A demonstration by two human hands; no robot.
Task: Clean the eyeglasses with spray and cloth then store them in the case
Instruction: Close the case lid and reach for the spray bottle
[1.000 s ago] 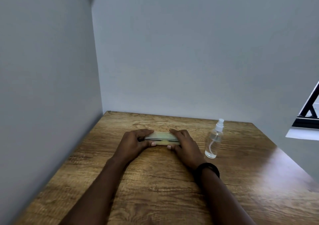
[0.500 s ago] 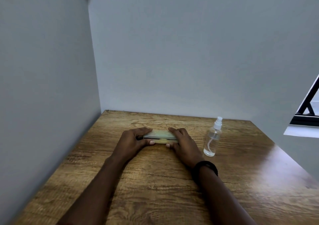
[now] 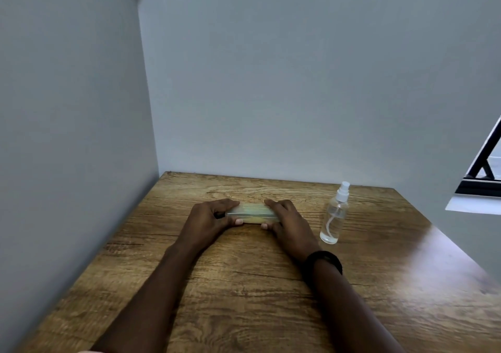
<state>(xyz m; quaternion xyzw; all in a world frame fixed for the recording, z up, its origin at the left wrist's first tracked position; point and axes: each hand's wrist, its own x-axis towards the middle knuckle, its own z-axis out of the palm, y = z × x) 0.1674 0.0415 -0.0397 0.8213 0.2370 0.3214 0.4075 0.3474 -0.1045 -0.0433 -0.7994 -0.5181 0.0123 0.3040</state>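
Two hands are laid on a pale translucent case (image 3: pixel 253 213) resting on the worktop (image 3: pixel 244 285) toward its far edge. The case's left end is gripped by the left hand (image 3: pixel 210 217), its right end by the right hand (image 3: pixel 288 224), fingers curled around it. A clear spray bottle (image 3: pixel 334 217) is stood upright just right of the right hand.

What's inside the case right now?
Can't tell. The case lies closed on the table, left hand and right hand gripping its ends. The pale, translucent shell shows only vague lines; no glasses or cloth are recognizable.
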